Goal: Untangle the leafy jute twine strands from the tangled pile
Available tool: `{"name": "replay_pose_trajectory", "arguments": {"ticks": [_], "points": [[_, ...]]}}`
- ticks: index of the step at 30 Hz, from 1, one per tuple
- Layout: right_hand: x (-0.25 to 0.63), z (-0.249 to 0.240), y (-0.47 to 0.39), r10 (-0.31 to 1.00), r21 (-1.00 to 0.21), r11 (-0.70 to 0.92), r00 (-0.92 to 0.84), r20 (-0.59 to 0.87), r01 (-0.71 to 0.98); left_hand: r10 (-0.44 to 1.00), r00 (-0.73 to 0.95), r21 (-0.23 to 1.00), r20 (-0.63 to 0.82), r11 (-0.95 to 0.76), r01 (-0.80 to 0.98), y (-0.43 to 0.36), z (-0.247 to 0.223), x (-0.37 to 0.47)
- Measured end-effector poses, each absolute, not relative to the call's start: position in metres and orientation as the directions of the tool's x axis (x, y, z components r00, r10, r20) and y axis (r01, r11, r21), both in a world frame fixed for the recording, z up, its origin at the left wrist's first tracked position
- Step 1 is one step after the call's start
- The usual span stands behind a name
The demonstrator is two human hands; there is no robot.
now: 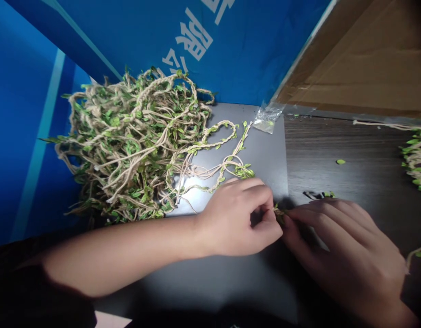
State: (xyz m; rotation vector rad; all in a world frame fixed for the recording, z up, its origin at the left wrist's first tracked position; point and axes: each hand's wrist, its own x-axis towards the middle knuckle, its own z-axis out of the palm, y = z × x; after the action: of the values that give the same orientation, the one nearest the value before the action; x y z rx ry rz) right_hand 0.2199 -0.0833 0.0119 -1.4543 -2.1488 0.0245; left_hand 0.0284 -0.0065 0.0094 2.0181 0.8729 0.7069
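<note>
Between my two hands is a short stretch of braided cord with small green leaves [279,212]. My left hand [242,216] pinches its left end between thumb and forefinger. On the other side, the thumb and fingertips of my right hand [347,250] are pressed together on the same cord. Beyond my left hand, a leafy braided cord [217,145] curls over the grey surface, with thin beige strings beside it. A big tangled pile of leafy cord [138,141] lies to the left, behind my left forearm.
Blue panels with white lettering [244,50] stand at the back and left. A brown cardboard box [360,64] is at the back right. Clear plastic [266,119] lies by its corner. Another leafy cord [417,159] runs along the right edge, and a loose leaf [340,161] lies on dark wood.
</note>
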Motion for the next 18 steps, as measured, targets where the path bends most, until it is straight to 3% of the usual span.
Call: {"name": "replay_pose_trajectory", "arguments": {"ticks": [10,18], "points": [[0.2201,0.0117,-0.0794,0.847,-0.290,0.467,-0.330,0.416,0.835,0.781,0.601,0.837,0.170,-0.437,0.331,-0.0066,0.0093,0.0284],[0.2225,0.0144,-0.0836,0.853,-0.325,0.432,-0.263,0.451,0.841,0.797,0.586,0.866,0.142,-0.387,0.317,-0.0061,0.0098,0.0279]]}}
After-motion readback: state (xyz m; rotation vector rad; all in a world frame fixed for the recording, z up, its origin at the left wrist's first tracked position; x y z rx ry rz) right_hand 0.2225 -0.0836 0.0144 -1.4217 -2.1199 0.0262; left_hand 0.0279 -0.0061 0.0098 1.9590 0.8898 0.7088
